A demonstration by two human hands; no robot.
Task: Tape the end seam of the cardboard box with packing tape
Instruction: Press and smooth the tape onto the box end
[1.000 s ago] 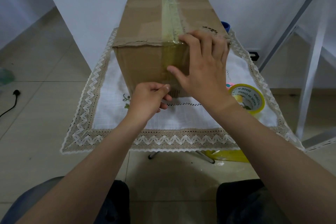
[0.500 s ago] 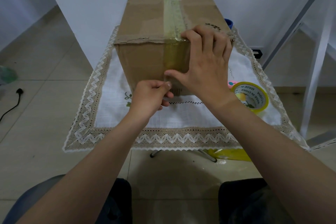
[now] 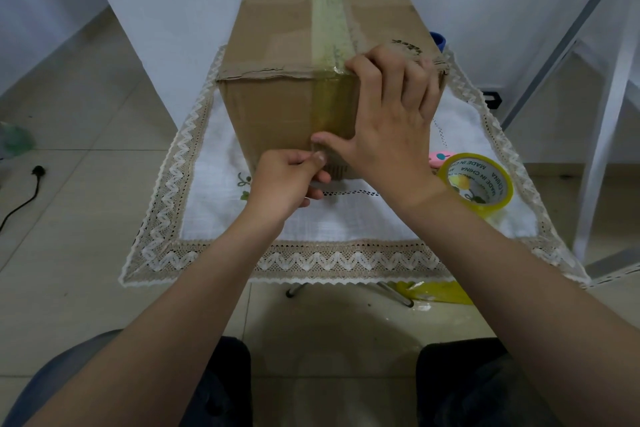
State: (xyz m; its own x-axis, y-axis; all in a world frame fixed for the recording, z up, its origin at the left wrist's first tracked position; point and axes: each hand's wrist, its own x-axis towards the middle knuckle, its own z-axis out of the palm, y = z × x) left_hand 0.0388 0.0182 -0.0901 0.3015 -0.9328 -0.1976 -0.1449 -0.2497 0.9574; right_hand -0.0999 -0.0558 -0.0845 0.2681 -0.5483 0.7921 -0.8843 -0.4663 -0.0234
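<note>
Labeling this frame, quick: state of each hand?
Left hand: fingers pinched shut on the tape strip end, low on the cardboard box.
Right hand: open, flat, pressing the strip.

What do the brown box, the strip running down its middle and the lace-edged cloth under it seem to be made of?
The brown box looks like matte corrugated cardboard, its top edge frayed. The strip looks like clear glossy plastic packing tape: cardboard shows through and it glints at the fold. The lace-edged cloth appears to be woven white fabric with a beige zigzag trim.
</note>
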